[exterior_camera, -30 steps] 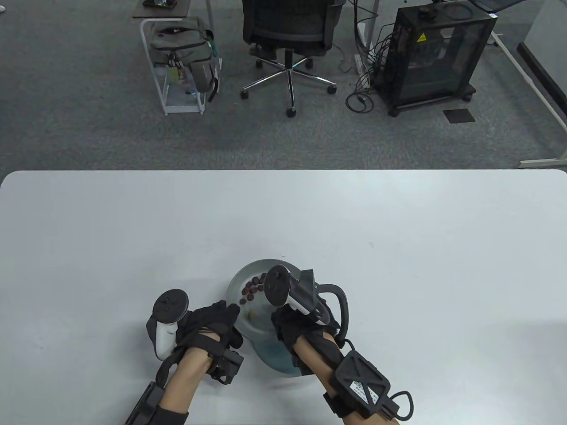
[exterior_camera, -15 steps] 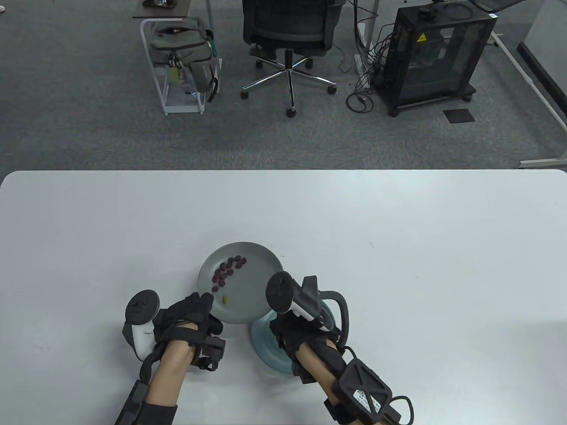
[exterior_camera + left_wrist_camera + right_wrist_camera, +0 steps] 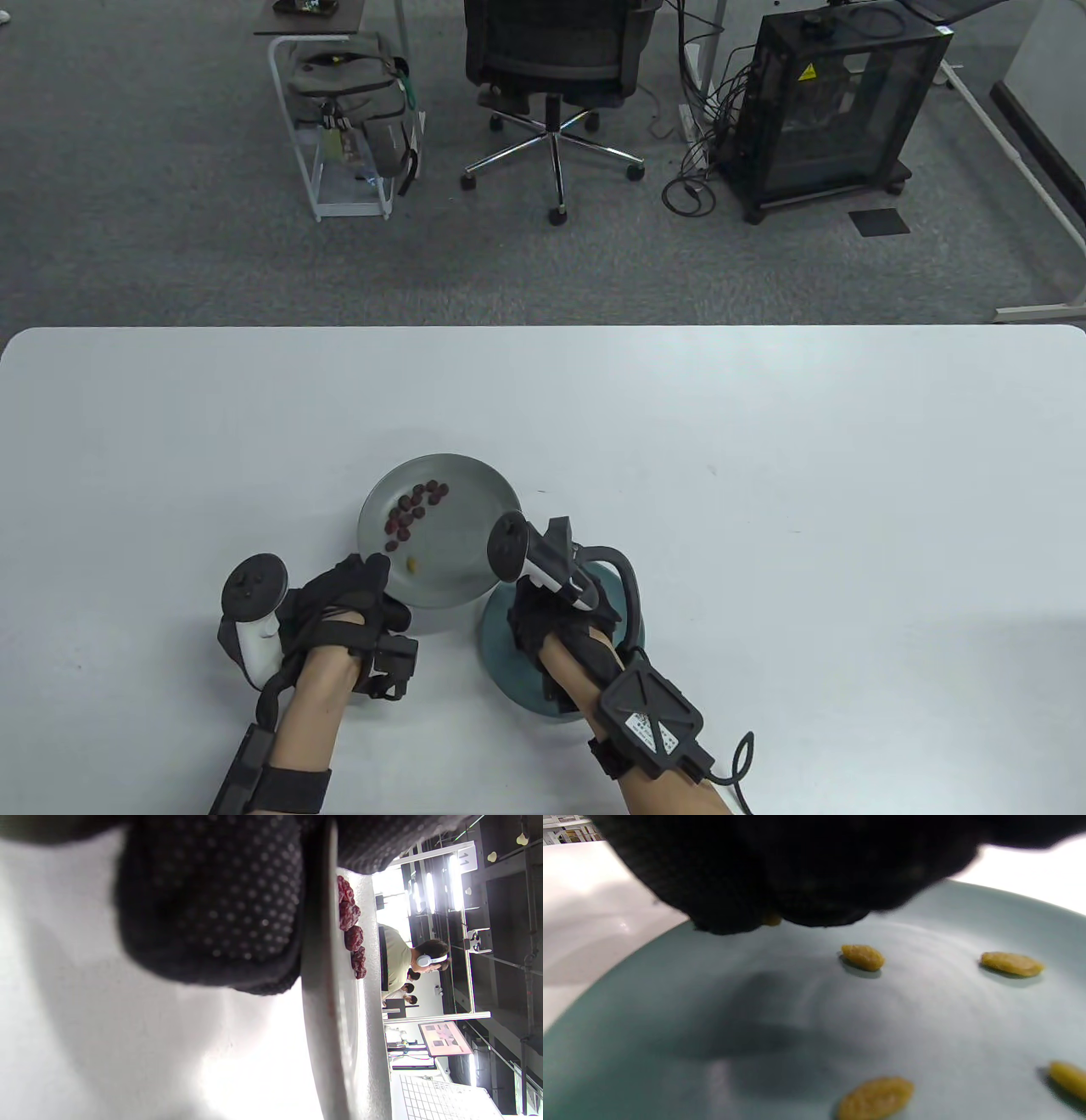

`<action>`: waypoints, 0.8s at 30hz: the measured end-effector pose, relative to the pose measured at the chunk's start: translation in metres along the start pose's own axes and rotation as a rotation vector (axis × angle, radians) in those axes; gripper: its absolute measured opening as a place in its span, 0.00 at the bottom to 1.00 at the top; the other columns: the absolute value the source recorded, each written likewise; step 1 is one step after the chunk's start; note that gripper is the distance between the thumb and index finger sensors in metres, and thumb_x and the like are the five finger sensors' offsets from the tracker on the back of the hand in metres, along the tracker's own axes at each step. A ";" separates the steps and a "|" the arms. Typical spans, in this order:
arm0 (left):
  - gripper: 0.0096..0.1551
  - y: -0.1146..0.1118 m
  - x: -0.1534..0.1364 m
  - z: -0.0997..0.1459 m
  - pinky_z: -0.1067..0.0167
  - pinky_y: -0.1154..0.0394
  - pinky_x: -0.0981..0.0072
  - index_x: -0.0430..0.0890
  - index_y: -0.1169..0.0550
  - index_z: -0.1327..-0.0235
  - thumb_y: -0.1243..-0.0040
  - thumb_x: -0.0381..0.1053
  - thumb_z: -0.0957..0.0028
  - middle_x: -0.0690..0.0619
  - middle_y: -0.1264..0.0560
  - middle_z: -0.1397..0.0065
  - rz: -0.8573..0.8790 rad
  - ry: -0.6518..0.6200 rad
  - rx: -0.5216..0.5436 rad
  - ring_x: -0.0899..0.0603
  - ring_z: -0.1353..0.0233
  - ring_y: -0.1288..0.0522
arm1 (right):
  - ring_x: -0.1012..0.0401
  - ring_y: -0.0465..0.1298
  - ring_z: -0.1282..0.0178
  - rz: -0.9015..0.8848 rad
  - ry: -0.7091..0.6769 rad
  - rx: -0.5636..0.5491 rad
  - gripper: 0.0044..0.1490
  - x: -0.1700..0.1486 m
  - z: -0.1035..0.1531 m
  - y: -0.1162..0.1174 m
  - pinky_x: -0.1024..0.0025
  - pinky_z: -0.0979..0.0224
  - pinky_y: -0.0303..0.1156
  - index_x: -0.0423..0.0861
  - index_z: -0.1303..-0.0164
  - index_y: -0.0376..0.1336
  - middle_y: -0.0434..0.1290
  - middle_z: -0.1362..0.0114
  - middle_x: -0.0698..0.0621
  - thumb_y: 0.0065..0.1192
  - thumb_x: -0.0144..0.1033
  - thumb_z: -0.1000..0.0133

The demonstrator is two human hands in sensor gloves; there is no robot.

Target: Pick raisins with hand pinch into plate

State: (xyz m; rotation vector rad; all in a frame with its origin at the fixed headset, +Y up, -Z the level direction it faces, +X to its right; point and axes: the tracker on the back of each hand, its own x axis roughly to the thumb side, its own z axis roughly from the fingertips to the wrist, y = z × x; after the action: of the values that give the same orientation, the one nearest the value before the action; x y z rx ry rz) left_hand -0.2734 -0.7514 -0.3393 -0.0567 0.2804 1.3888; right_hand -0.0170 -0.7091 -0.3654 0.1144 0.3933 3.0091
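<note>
Fingers [image 3: 373, 567] of the left hand [image 3: 339, 607] are seen in the table view laid over the near-left rim of the grey plate [image 3: 475, 509], so the plate is gripped at its edge. Just beyond those fingertips, on the plate, a curved row of dark red pieces [image 3: 414, 509] is seen, and a single yellow raisin [image 3: 411, 564] lies just to their right. The right hand [image 3: 551, 624] is held over the teal plate [image 3: 501, 671], which sits just right of the left hand and touches or slightly underlies the grey plate's near-right edge; which of the two cannot be told. The right fingers are hidden below the tracker in this view. Both plates rest on the white table [image 3: 764, 424].

From the left wrist view, turned on its side, a dotted gloved finger [image 3: 212, 908] is pressed against the underside of the grey plate's rim [image 3: 318, 984], another gloved part is seen on the upper face, and the dark red pieces [image 3: 350, 925] are lined up beyond.

From the right wrist view, the right fingertips [image 3: 797, 870] are bunched together just above the teal plate [image 3: 670, 1052], with a speck of yellow raisin [image 3: 772, 919] pinched at their tips. Four more yellow raisins [image 3: 862, 957] lie apart on the plate below and beside the fingertips.
</note>
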 end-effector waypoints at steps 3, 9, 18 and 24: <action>0.29 0.000 0.000 0.000 0.77 0.19 0.58 0.23 0.23 0.50 0.39 0.48 0.47 0.40 0.08 0.59 -0.005 -0.007 0.002 0.44 0.76 0.11 | 0.65 0.84 0.83 0.013 0.003 -0.010 0.30 0.004 -0.002 0.004 0.71 0.76 0.83 0.41 0.49 0.76 0.86 0.61 0.48 0.83 0.46 0.54; 0.29 0.002 0.000 0.000 0.77 0.19 0.58 0.23 0.23 0.50 0.39 0.48 0.47 0.40 0.08 0.59 0.005 -0.014 0.011 0.44 0.76 0.11 | 0.66 0.83 0.83 0.066 0.001 -0.012 0.30 0.012 -0.005 0.010 0.71 0.76 0.83 0.41 0.49 0.76 0.86 0.61 0.49 0.83 0.46 0.54; 0.29 0.003 0.000 0.000 0.77 0.19 0.57 0.23 0.23 0.50 0.39 0.48 0.47 0.40 0.08 0.59 0.024 -0.018 0.012 0.44 0.76 0.11 | 0.65 0.83 0.84 0.102 0.009 -0.007 0.29 0.015 -0.007 0.013 0.70 0.76 0.83 0.41 0.49 0.76 0.86 0.62 0.49 0.83 0.46 0.54; 0.29 0.002 0.000 0.000 0.77 0.19 0.57 0.23 0.23 0.50 0.39 0.48 0.47 0.40 0.08 0.59 0.019 -0.019 0.006 0.44 0.76 0.11 | 0.65 0.84 0.84 0.087 0.007 -0.020 0.29 0.014 -0.006 0.013 0.70 0.75 0.83 0.41 0.48 0.76 0.86 0.62 0.49 0.83 0.45 0.54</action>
State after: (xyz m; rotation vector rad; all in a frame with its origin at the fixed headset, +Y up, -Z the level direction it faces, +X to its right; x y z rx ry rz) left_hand -0.2757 -0.7508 -0.3387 -0.0354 0.2700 1.4068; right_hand -0.0326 -0.7216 -0.3668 0.1225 0.3677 3.0994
